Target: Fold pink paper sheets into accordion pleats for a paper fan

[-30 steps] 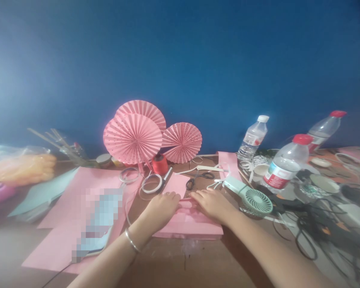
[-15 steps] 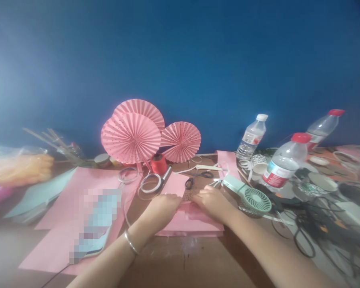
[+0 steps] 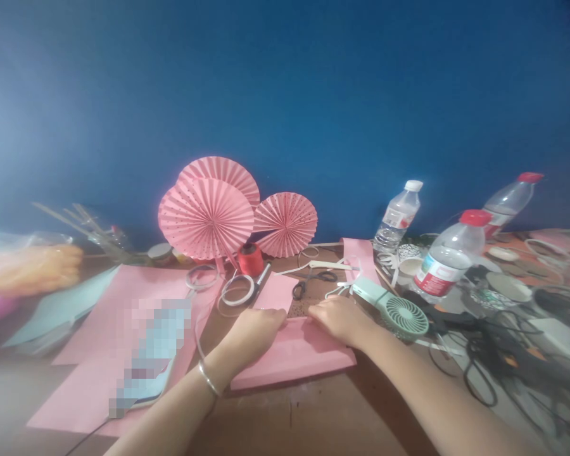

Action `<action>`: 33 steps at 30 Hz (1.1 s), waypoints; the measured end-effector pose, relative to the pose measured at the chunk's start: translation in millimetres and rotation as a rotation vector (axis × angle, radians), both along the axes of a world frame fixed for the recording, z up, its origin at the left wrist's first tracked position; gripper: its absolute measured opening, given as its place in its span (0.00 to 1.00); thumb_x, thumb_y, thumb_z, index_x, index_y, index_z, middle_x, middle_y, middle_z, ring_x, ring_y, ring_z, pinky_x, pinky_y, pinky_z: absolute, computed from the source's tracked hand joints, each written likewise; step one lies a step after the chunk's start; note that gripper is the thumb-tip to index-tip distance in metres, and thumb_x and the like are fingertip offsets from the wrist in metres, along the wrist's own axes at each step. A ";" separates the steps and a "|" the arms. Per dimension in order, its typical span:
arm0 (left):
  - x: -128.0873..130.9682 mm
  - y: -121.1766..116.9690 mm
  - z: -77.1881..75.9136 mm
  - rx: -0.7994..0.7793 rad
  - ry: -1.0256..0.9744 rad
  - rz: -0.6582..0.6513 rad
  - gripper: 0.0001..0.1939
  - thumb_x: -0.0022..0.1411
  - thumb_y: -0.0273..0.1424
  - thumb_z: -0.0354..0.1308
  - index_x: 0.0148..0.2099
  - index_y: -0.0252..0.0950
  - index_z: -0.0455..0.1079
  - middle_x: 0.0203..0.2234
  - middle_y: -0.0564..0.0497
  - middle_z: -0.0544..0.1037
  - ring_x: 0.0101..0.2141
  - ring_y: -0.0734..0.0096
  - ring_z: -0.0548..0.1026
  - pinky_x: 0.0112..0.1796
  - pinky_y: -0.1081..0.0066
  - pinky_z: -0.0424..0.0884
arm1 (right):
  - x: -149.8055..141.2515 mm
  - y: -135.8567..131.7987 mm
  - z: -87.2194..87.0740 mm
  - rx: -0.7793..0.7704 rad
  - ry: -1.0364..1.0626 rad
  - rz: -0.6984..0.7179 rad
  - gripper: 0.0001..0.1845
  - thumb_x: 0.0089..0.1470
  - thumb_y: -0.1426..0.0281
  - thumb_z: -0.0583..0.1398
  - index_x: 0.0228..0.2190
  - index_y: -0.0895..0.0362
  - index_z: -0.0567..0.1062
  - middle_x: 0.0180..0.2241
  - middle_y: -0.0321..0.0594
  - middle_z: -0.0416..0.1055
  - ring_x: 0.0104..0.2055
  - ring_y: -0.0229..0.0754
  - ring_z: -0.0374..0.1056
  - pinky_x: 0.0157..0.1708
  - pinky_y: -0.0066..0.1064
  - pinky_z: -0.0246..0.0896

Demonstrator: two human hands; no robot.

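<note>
A sheet of pink paper lies in front of me, with a fold or crease running along its far side. My left hand, a silver bangle on its wrist, is closed on the far left edge of this paper. At the far right edge, the curled fingers of my right hand grip it too. Both thumbs are hidden. Just beyond the hands are a small pink paper piece and black-handled scissors. A mint handheld fan rests beside my right hand.
Round pleated pink fans stand against the blue wall. Left of me, a blurred-out phone-like object rests on large pink sheets. White tape and a red spool sit behind. Bottles and tangled black cables crowd the right.
The pink paper's near edge has shifted toward me and now slants, its left corner nearer. My right hand's fingers have curled in from lying flatter. The view has drifted slightly.
</note>
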State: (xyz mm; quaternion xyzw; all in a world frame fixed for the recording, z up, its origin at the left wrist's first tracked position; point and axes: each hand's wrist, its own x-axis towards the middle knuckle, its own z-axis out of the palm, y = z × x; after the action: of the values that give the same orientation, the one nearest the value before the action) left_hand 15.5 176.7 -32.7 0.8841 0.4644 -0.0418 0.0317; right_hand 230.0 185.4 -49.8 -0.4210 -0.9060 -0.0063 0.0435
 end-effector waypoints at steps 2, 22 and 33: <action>1.1 -0.8 -0.2 -0.014 -0.004 0.007 0.10 0.62 0.27 0.42 0.35 0.36 0.65 0.25 0.48 0.74 0.26 0.66 0.72 0.28 0.71 0.63 | -2.7 -1.7 1.2 -0.009 0.066 0.032 0.08 0.54 0.70 0.53 0.27 0.56 0.70 0.28 0.38 0.74 0.32 0.42 0.67 0.32 0.30 0.52; -24.5 23.1 4.0 -0.218 -0.194 -0.077 0.16 0.62 0.35 0.42 0.28 0.36 0.66 0.21 0.53 0.70 0.24 0.73 0.67 0.26 0.75 0.57 | 26.0 15.1 -5.5 -0.414 0.304 -0.053 0.21 0.56 0.59 0.48 0.22 0.57 0.70 0.21 0.37 0.69 0.25 0.37 0.64 0.25 0.25 0.51; -68.2 44.0 8.5 -0.318 -0.184 -0.116 0.17 0.62 0.35 0.40 0.29 0.36 0.66 0.22 0.54 0.68 0.23 0.74 0.67 0.26 0.76 0.60 | 37.7 25.5 -16.0 -0.569 0.585 -0.151 0.16 0.50 0.58 0.55 0.29 0.57 0.73 0.27 0.38 0.72 0.29 0.40 0.66 0.28 0.26 0.55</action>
State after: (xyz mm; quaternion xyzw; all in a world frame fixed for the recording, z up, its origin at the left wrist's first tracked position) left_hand -52.7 220.7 -24.2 0.8934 0.3952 -0.0352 0.2108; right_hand 267.8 210.9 -65.7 -0.4655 -0.7877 0.3612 0.1802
